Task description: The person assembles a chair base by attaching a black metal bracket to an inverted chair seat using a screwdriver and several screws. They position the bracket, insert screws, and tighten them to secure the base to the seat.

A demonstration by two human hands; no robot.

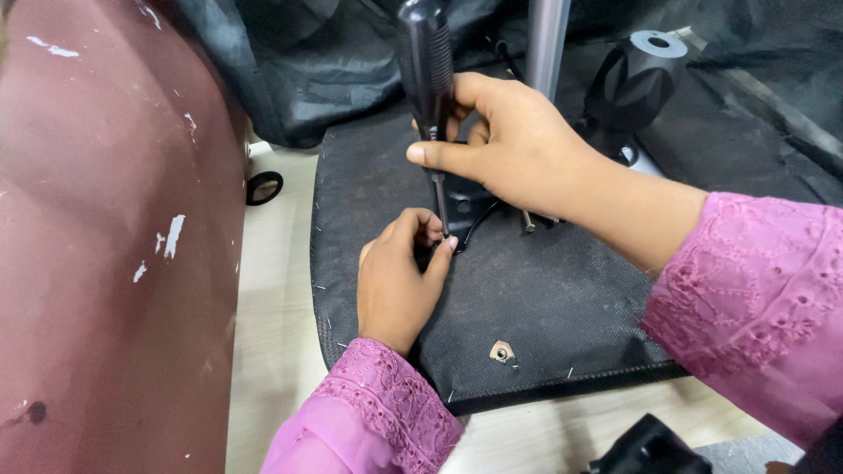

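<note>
From the head view, we gripped the black screwdriver (428,79) upright in our right hand (514,145), its tip down on the dark chair-seat underside (544,298). Our left hand (395,281) pinched closed around the shaft's tip, beside the metal column (546,44) and a maroon panel (114,237).

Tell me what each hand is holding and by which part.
The right hand holds a black screwdriver by the lower end of its handle. The left hand pinches around the shaft's tip; anything between those fingers is hidden.
</note>
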